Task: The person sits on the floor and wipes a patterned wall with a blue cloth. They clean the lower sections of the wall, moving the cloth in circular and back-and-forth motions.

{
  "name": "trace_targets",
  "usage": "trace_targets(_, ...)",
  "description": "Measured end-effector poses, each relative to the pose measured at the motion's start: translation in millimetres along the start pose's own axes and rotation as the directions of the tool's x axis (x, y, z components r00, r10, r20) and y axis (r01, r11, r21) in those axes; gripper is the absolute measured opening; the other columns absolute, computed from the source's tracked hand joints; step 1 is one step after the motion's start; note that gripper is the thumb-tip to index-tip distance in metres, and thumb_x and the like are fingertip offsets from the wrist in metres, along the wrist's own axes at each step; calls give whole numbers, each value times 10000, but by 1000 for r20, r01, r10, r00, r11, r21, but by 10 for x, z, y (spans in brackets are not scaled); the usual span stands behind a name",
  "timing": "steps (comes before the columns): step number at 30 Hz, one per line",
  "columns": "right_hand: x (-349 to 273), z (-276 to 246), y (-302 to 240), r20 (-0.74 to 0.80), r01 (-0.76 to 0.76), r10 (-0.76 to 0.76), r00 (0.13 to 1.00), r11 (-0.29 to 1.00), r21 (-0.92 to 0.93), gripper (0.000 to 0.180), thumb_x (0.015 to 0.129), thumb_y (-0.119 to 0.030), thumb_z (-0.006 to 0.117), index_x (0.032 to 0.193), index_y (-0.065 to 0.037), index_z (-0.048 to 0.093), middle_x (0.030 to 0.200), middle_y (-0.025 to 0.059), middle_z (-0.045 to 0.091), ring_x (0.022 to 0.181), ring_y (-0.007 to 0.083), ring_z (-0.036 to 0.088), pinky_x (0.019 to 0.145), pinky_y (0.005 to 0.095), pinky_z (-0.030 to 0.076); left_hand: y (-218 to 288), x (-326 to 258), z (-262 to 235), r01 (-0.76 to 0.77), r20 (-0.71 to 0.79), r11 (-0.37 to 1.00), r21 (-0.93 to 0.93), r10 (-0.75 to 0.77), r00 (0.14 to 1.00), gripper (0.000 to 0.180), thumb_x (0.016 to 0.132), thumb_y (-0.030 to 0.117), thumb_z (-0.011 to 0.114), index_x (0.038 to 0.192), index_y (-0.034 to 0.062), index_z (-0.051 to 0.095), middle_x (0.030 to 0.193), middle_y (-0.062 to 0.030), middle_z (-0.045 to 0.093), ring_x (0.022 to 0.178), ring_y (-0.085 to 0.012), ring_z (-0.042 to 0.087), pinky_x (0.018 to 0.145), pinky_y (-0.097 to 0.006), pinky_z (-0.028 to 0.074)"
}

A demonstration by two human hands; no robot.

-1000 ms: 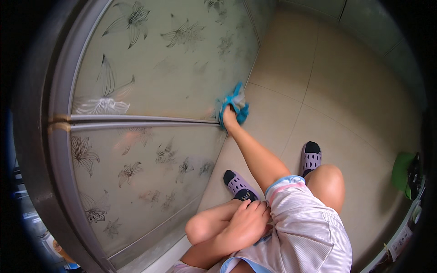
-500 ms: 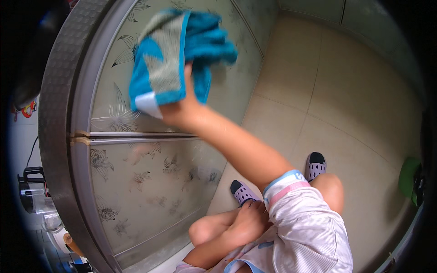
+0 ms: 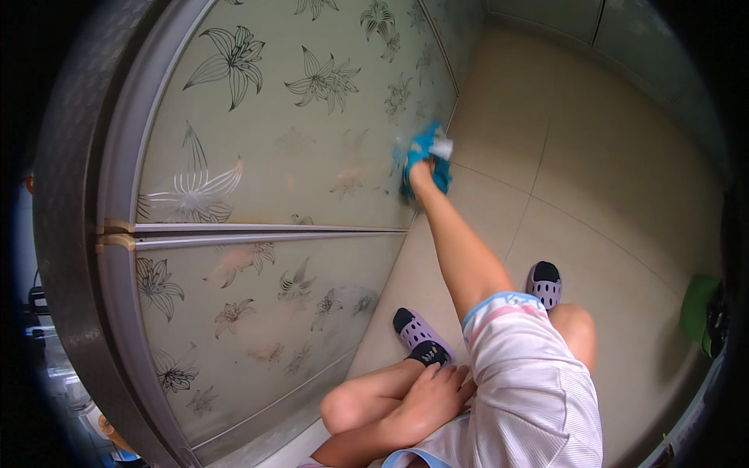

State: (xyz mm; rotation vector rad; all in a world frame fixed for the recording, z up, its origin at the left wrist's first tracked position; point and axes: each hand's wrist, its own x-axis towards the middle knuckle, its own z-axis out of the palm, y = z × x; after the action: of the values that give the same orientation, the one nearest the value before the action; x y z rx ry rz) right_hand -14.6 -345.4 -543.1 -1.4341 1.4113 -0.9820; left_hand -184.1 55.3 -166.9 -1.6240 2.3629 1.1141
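Cloth point(image 3: 427, 156) sitting low on the frosted floral glass door point(image 3: 312, 156), near its bottom edge by the tiled floor point(image 3: 593, 179); blue, bunched, a small white patch showing at its upper right. Half a second ago riding high on the door, spread wide; now dropped down and crumpled. Right hand point(image 3: 420, 173) closing around cloth, pressing it against the door. Left hand point(image 3: 431, 394) resting fingers-spread on left knee, well below the door rail point(image 3: 265, 234), holding nothing.
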Motion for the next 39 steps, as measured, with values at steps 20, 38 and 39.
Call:
trace_targets(20, -862, -996, -3903, -53, 869, -868, 494, 493, 36, 405, 922, -317, 565, 1298, -168, 538, 1416, 142, 436, 1325, 371, 375, 1147, 588, 216, 21, -155, -352, 149, -3, 988, -40, -149, 989, 491, 906, 314, 635, 1303, 35, 560, 1326, -203, 571, 1195, -351, 544, 1030, -445, 399)
trace_targets(38, -221, 433, -133, 88, -125, 101, 991, 934, 334, 685, 1026, -474, 393, 1520, -5, 316, 1576, 232, 317, 1423, 417, 305, 1187, 472, 242, -190, -297, 24, 139, -25, 956, 256, -138, 990, 544, 922, 202, 488, 1465, 183, 504, 1352, -39, 571, 1270, -194, 510, 1103, -390, 331)
trace_targets(39, -835, 602, -106, 396, -399, 254, 882, 850, 343, 705, 1013, -500, 416, 1506, -3, 334, 1556, 233, 357, 1405, 418, 335, 1178, 467, 263, -163, -366, 24, 185, -27, 937, 297, -186, 982, 543, 922, 199, 485, 1464, 191, 509, 1348, -28, 574, 1266, -182, 513, 1102, -386, 331)
